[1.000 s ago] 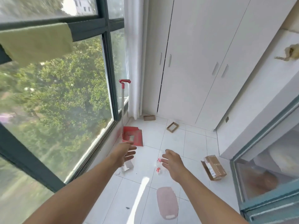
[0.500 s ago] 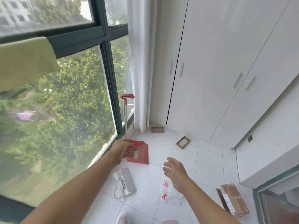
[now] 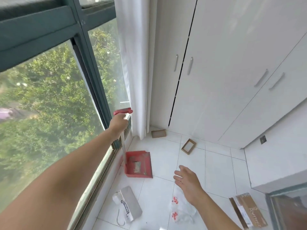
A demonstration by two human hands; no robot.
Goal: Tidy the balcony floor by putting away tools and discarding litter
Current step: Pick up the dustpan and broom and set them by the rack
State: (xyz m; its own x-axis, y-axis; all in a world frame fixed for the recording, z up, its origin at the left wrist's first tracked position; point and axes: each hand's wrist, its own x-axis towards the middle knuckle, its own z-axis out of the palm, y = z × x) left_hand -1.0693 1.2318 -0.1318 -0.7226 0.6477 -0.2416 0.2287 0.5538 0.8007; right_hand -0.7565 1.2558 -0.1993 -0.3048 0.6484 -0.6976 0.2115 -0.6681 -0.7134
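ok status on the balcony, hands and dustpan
Left hand grips dustpan handle, right hand open above plastic bag. Dustpan on floor by window. Cardboard box, paper bag nearby.

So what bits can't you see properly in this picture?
All in the head view:
- The grip of the left hand on the dustpan handle: the fingers are hidden behind the hand's own back, and blurred.
- The grey thing in the dustpan: too blurred to name.
- The plastic bag: partly covered by the right hand and arm, red print unreadable.
- The cardboard box: lettering too small to read.
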